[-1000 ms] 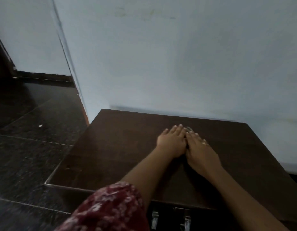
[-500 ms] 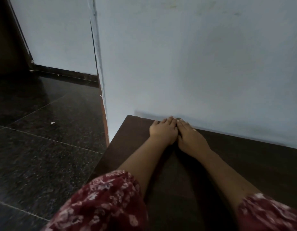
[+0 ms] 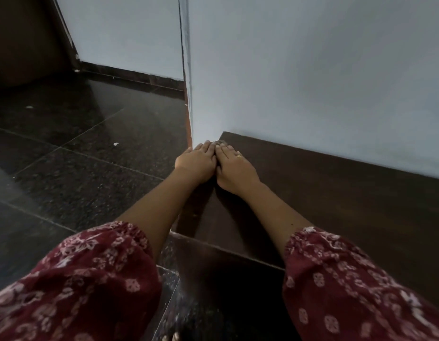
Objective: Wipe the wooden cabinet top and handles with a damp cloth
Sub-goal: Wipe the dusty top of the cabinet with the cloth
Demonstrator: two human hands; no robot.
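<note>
Where the dark wooden cabinet top [image 3: 336,198] meets the pale wall [image 3: 312,70], both hands lie palm-down, side by side and touching, at the cabinet's far left corner. Left hand [image 3: 196,161]: flat, fingers [image 3: 205,148] extended and close together, reaching past the cabinet's left edge toward the wall corner. Right hand [image 3: 234,169]: flat on the wood just right of the left hand, fingers [image 3: 224,151] straight, a gold ring [image 3: 238,156] on one of them. Neither hand is curled round anything. A small pale grey patch [image 3: 219,143] shows at the fingertips beside the wall; it may be the damp cloth pressed under the hands, but it is too small and dim to tell for sure. Forearms run back from the corner to maroon floral sleeves [image 3: 90,279] at the cabinet's near edge. Left of the cabinet lies a dark speckled stone floor [image 3: 78,156] bearing a few white specks [image 3: 115,144].
</note>
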